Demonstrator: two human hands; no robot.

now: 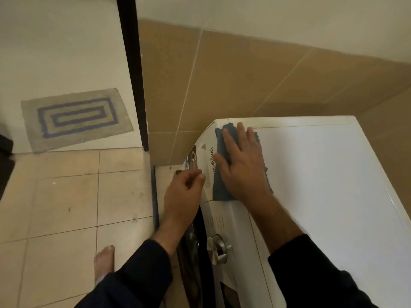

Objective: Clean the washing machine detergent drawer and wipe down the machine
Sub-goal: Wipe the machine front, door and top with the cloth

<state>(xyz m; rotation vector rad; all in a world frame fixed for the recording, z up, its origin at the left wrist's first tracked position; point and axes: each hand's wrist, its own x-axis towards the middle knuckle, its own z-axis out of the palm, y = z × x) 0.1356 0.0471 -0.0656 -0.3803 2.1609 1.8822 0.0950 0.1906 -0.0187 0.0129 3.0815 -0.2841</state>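
A: From the head view, where is the cloth?

B: The blue cloth (220, 174) lies flat on the washing machine (322, 174), at the front left corner of its top, lapping over the edge above the detergent drawer (205, 165). The right hand (242, 167) presses it down, fingers (229, 141) straight and slightly spread, palm on the fabric.

A: And the other hand?

B: The left hand (184, 192) hovers just in front of the drawer face, its fingers (198, 176) loosely curled, thumb near the forefinger. They appear to hold nothing, though I cannot tell whether they touch the drawer's edge.

A: How will the cloth handle?

B: I'd judge it soft, light and limp; it will bunch if pushed from one end, so a flat palm over its middle suits wiping. The drawer looks like stiff plastic, shut flush; the recessed pull on its front is the likely place to hook fingertips. The glossy top probably lets the cloth slide easily.

A: Anything else?

B: A silver dial (216, 248) on the panel, a striped mat (76, 118) on the floor (66, 196).
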